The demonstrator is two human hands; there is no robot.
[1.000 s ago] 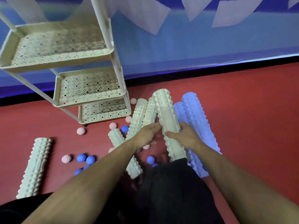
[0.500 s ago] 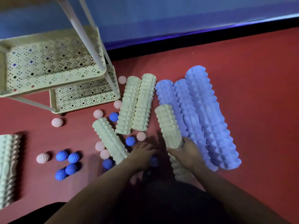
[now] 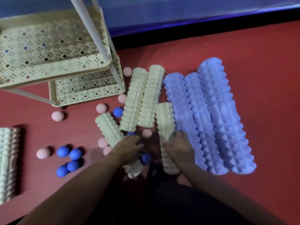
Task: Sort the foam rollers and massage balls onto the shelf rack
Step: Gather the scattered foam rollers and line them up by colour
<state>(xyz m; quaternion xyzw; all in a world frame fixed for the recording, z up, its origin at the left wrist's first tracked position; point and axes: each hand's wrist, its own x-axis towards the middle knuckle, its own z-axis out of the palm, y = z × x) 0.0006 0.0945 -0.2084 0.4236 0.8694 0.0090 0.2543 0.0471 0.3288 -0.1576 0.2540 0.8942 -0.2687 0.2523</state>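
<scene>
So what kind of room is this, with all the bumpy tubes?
Probably a gym or exercise room. Blue foam rollers and spiky massage balls lie on a red floor that looks like sports flooring, beside a cream shelf rack.

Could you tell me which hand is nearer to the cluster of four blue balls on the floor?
Left. The left hand rests on a cream roller to the right of the blue balls, while the right hand grips another cream roller farther right.
</scene>
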